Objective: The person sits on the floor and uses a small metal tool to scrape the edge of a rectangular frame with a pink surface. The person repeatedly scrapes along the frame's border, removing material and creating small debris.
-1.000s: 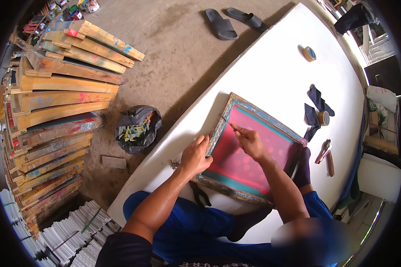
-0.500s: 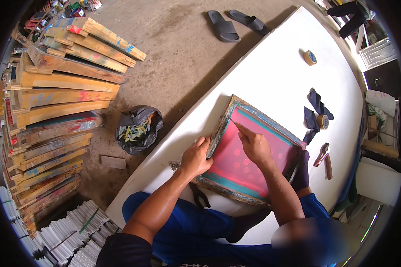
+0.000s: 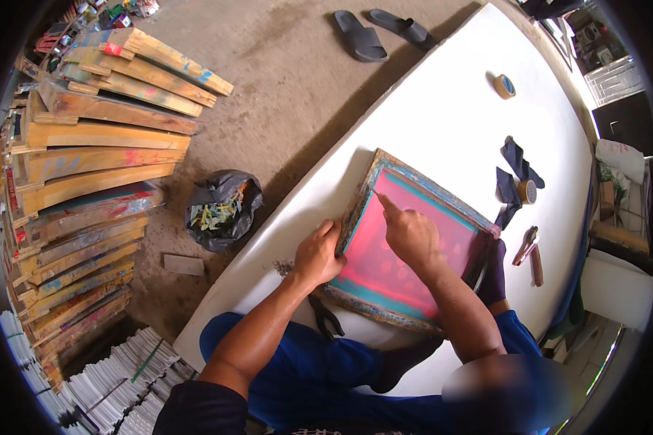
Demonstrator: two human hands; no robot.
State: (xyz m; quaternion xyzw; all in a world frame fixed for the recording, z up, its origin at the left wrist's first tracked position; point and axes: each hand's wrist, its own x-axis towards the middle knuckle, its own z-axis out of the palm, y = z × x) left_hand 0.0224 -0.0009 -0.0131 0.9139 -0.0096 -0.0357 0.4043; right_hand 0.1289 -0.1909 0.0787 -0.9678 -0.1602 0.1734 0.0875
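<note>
A screen-printing frame rests tilted across my lap and the white surface. Its worn wooden bars surround a pink mesh with teal edges and faint round spots. My left hand is closed around the frame's left bar, thumb on the inner side. Over the mesh, my right hand is closed with its index finger extended toward the upper left corner. A thin, dark, slender tool shows at that fingertip; the rest of it is hidden in the hand. Black-handled pliers lie below the frame.
The white surface holds tape rolls, dark cloth strips, and a small tool beside a brown stick. Left, on the floor, are a black bag of scraps, stacked wooden frames and sandals.
My right hand has moved slightly left over the mesh, nearer the frame's left bar. My left hand keeps its hold. The whole view has shifted a little.
</note>
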